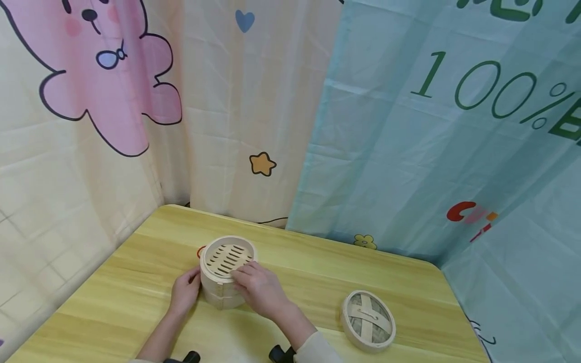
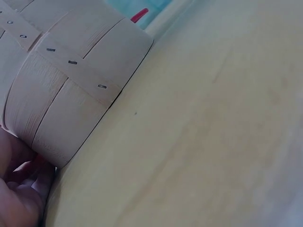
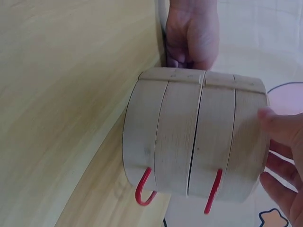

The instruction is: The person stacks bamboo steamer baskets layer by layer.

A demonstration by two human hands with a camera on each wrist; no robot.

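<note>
A round two-tier bamboo steamer [image 1: 213, 292] stands upright on the table, a slatted plate [image 1: 227, 257] visible in its top. My left hand [image 1: 185, 291] is against its left side, low down; in the left wrist view its fingers pinch something red at the lower tier, seemingly a red handle, mostly hidden. Over the near right rim my right hand [image 1: 260, 287] grips the upper tier, thumb on the outer wall and fingers over the top edge. On the side facing the right wrist camera, a red handle [image 3: 142, 187] sticks out of each tier.
The steamer's woven lid [image 1: 368, 322] with crossed bamboo strips lies on the wooden table [image 1: 308, 282], to the right of my right hand. Printed curtains [image 1: 236, 116] hang behind the table and along its sides. Black straps [image 1: 281, 354] sit at my wrists.
</note>
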